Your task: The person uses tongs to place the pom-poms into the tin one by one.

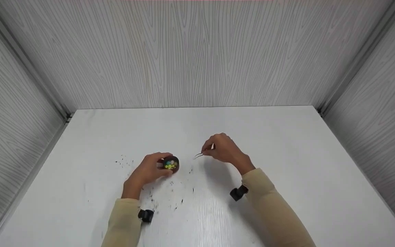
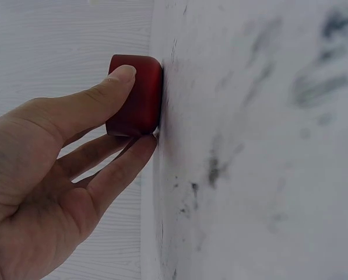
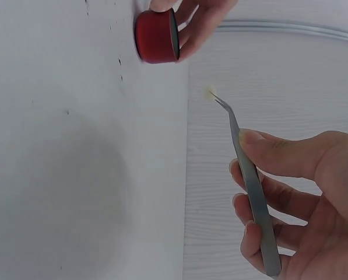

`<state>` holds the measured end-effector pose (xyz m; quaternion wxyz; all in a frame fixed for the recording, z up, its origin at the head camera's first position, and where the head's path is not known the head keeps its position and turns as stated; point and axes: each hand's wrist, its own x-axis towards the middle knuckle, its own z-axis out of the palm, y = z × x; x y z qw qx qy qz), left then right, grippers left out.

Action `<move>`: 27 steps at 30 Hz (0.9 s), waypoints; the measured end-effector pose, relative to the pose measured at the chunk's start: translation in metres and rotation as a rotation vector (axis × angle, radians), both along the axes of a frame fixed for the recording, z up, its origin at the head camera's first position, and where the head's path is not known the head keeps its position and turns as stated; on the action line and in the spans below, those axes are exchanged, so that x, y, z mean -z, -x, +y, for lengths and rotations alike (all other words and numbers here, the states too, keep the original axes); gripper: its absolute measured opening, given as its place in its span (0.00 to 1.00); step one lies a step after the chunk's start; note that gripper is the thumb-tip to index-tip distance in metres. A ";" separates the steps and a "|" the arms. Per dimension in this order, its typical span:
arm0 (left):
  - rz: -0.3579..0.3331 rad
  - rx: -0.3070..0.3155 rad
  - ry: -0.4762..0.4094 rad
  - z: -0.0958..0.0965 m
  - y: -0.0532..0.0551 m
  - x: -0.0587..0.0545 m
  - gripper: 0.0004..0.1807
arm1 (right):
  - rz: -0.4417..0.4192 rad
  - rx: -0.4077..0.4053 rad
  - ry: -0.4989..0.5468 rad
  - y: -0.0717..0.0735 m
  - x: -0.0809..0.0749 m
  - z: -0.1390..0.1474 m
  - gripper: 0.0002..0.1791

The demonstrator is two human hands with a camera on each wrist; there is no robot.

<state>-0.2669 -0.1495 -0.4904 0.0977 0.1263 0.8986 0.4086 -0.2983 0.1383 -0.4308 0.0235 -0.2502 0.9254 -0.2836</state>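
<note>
A small dark red cup [image 2: 137, 96] stands on the white table, holding several small balls [image 1: 171, 164] in yellow, green, blue and pinkish tones. My left hand [image 1: 150, 168] grips the cup's side between thumb and fingers. To its right, my right hand [image 1: 224, 148] pinches a pair of metal tweezers [image 3: 256, 198] with bent tips, raised over the table. At those tips, in the right wrist view, is a tiny pale yellow ball [image 3: 209, 91]. The tips point toward the cup and are apart from it.
The white table [image 1: 279, 151] carries dark smudges and specks [image 1: 152, 199], mostly in front of and left of the cup. Wood-patterned grey panels [image 1: 197, 55] wall it in at the back and both sides. A black wrist camera [image 1: 238, 192] sits on each sleeve.
</note>
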 end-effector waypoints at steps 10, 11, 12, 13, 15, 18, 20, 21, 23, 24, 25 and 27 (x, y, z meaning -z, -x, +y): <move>0.000 -0.007 0.005 0.000 0.000 0.000 0.31 | 0.051 -0.058 -0.007 0.002 0.005 -0.038 0.04; 0.004 -0.002 0.005 -0.001 0.000 0.000 0.31 | 0.053 -0.060 -0.007 0.002 0.006 -0.041 0.04; 0.006 0.001 0.002 -0.001 0.000 0.000 0.31 | 0.053 -0.060 -0.008 0.002 0.007 -0.044 0.04; 0.009 0.003 0.002 -0.001 0.000 0.000 0.31 | 0.055 -0.059 -0.009 0.002 0.008 -0.046 0.04; 0.011 0.004 -0.004 -0.001 0.000 -0.001 0.31 | 0.058 -0.063 -0.011 0.002 0.010 -0.051 0.04; 0.016 0.012 -0.004 -0.001 0.000 -0.001 0.31 | 0.056 -0.062 -0.011 0.002 0.013 -0.056 0.04; 0.022 0.021 -0.002 -0.002 0.001 0.000 0.31 | 0.058 -0.059 -0.011 0.002 0.015 -0.058 0.04; 0.024 0.027 -0.003 -0.002 0.001 0.000 0.31 | 0.058 -0.055 -0.012 0.002 0.016 -0.059 0.04; 0.031 0.034 -0.005 -0.002 0.002 0.001 0.31 | 0.055 -0.043 -0.010 0.002 0.018 -0.060 0.04; 0.034 0.038 -0.009 -0.002 0.002 0.001 0.32 | 0.055 -0.039 -0.012 0.002 0.019 -0.060 0.04; 0.043 0.045 -0.008 -0.002 0.002 0.002 0.32 | 0.057 -0.035 -0.013 0.002 0.020 -0.060 0.04; 0.044 0.047 -0.015 -0.001 0.002 0.001 0.32 | 0.061 -0.030 -0.017 0.002 0.021 -0.061 0.04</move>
